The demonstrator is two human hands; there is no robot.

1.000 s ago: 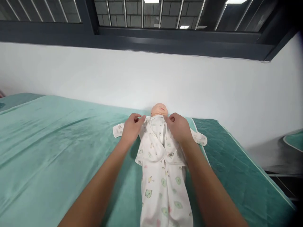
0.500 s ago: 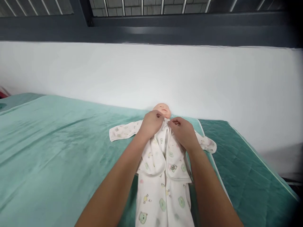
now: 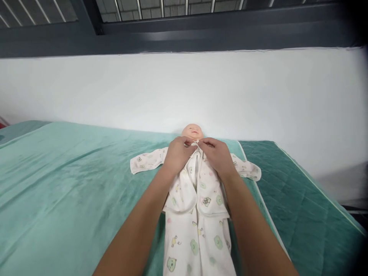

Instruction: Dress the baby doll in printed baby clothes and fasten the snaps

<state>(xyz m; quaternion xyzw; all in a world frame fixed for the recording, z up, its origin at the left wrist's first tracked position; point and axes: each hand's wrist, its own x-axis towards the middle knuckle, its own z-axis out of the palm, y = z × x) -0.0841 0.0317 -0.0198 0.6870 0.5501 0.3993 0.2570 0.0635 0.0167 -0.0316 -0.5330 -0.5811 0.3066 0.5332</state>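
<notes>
A baby doll [image 3: 193, 130] lies on its back, its head toward the wall. It is dressed in a white baby jacket [image 3: 211, 188] printed with small green and yellow figures, its front edges parted below the neck. White printed pants [image 3: 198, 245] cover the legs. At the collar, just under the chin, my left hand [image 3: 179, 151] pinches the jacket's edge. Close beside it, my right hand [image 3: 217, 153] pinches the opposite edge, and the fingertips nearly meet. Any fastener there is too small to make out. Both sleeves stretch out sideways.
A light green blanket [image 3: 71, 184] spreads under the doll and to the left. On the right lies a darker quilted green cover [image 3: 299, 191]. Behind stands a white wall [image 3: 184, 88], topped by a dark window frame [image 3: 184, 36] with metal bars.
My hands have drawn closer together at the collar, the right one moving left toward the other. The view has tilted and shifted slightly.
</notes>
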